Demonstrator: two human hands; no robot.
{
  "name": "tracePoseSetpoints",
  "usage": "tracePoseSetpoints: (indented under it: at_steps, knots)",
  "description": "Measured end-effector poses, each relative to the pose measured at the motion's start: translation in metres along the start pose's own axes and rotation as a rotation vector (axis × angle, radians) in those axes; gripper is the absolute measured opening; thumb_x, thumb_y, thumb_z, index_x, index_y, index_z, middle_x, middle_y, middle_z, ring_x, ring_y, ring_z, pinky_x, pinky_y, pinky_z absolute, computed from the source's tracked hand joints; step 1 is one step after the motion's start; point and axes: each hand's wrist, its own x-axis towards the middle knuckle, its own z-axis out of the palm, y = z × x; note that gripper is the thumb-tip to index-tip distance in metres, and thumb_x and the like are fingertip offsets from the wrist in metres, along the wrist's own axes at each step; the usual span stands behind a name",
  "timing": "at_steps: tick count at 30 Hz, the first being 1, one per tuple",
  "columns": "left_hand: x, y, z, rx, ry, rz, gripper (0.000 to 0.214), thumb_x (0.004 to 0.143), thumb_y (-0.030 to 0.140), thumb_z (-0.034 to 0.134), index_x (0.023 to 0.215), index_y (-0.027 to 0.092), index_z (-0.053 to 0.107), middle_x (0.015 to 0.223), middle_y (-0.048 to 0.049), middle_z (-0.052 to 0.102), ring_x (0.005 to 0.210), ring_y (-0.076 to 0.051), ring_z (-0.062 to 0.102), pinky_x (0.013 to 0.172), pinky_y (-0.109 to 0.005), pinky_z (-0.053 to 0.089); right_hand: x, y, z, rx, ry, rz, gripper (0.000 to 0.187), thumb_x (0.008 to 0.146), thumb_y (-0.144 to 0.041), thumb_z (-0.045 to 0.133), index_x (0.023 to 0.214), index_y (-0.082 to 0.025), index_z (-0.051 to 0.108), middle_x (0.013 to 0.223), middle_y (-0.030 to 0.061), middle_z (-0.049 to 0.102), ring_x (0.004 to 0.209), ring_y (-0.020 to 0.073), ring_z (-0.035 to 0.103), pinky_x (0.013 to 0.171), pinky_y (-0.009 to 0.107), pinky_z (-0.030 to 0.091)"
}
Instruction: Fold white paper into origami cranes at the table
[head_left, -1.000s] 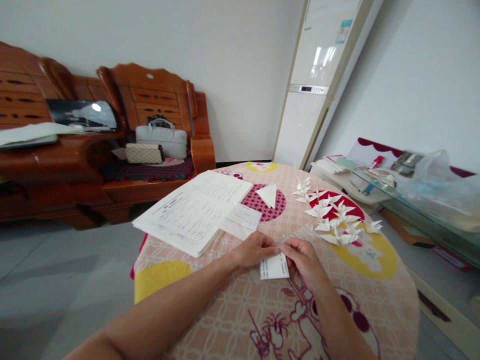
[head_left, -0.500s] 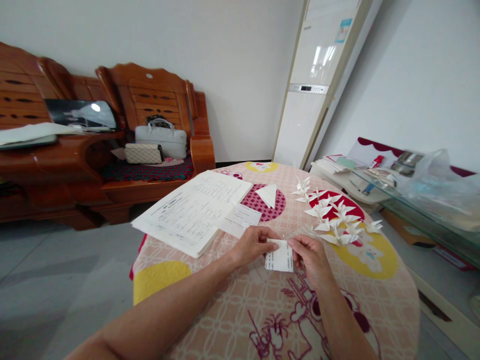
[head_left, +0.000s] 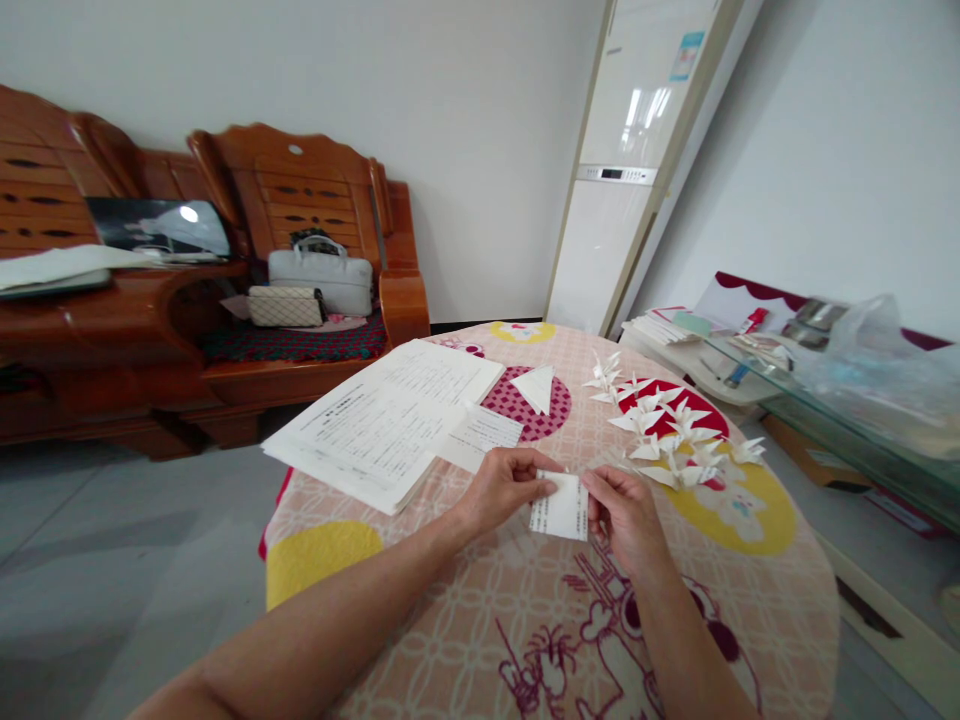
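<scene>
Viewing from my remote station, I record both hands at work on one small folded paper (head_left: 559,508), located over the table (head_left: 450,620), to the right of the book (head_left: 382,430) and nearer the camera. The left hand (head_left: 504,492) is closed to a narrow pinch on the paper's upper left, thumb on the face, fingers mostly behind. The right hand (head_left: 626,515) pinches the right edge. I cannot tell whether the paper touches the cloth. A slip (head_left: 487,430) meets the book's right edge; whether it lies over or under is unclear. Just right of the book is a white triangle (head_left: 536,388); well to the book's right stand several cranes (head_left: 636,422). I judge the step in hand to be folding, with the paper squared up between the two pinches. In my assessment the next move calls for even edges, a light left hold and a firm crease by the right thumb.
</scene>
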Motion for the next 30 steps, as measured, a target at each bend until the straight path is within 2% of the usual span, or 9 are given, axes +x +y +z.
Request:
tracePoseSetpoints:
  at_steps: [4, 8, 15, 23, 30]
  knots:
    - [0.0018, 0.0, -0.0005, -0.216, -0.006, -0.171, 0.038, 0.06, 0.033, 0.083, 0.087, 0.009, 0.071, 0.074, -0.0053, 0.069, 0.061, -0.012, 0.06, 0.057, -0.021, 0.043, -0.0014, 0.0008, -0.0015, 0.021, -0.089, 0.034, 0.039, 0.076, -0.047, 0.069, 0.057, -0.018, 0.052, 0.041, -0.0062, 0.047, 0.031, 0.0055, 0.036, 0.03, 0.018, 0.023]
    - [0.0024, -0.0023, -0.0019, -0.278, 0.009, -0.225, 0.042, 0.057, 0.032, 0.085, 0.088, 0.009, 0.07, 0.075, -0.0067, 0.071, 0.061, -0.012, 0.061, 0.058, -0.022, 0.044, -0.003, -0.0001, -0.0003, 0.004, -0.14, 0.066, 0.039, 0.076, -0.048, 0.069, 0.058, -0.017, 0.053, 0.041, -0.0059, 0.048, 0.03, 0.005, 0.037, 0.03, 0.017, 0.024]
    - [0.0013, 0.0011, -0.0021, -0.244, 0.001, -0.212, 0.036, 0.061, 0.032, 0.082, 0.086, 0.008, 0.07, 0.073, -0.0065, 0.07, 0.06, -0.012, 0.061, 0.057, -0.022, 0.044, -0.0033, 0.0013, -0.0003, -0.044, -0.157, 0.073, 0.036, 0.078, -0.045, 0.067, 0.058, -0.017, 0.055, 0.039, -0.0054, 0.048, 0.03, 0.0051, 0.036, 0.031, 0.017, 0.022]
    - [0.0007, 0.0026, -0.0049, -0.036, -0.027, -0.063, 0.035, 0.063, 0.033, 0.08, 0.086, 0.008, 0.071, 0.076, -0.0067, 0.07, 0.064, -0.013, 0.062, 0.059, -0.022, 0.046, -0.0033, -0.0015, 0.0015, -0.118, -0.114, 0.013, 0.034, 0.076, -0.044, 0.068, 0.058, -0.018, 0.055, 0.044, -0.0053, 0.049, 0.037, 0.0076, 0.04, 0.036, 0.02, 0.03]
    - [0.0011, -0.0017, -0.0063, 0.085, -0.012, -0.034, 0.033, 0.068, 0.032, 0.077, 0.089, 0.008, 0.071, 0.074, -0.006, 0.069, 0.062, -0.012, 0.06, 0.057, -0.021, 0.045, -0.0018, 0.0015, -0.0014, -0.164, -0.078, -0.048, 0.033, 0.079, -0.041, 0.065, 0.057, -0.018, 0.056, 0.044, -0.0048, 0.047, 0.039, 0.0084, 0.04, 0.039, 0.021, 0.029]
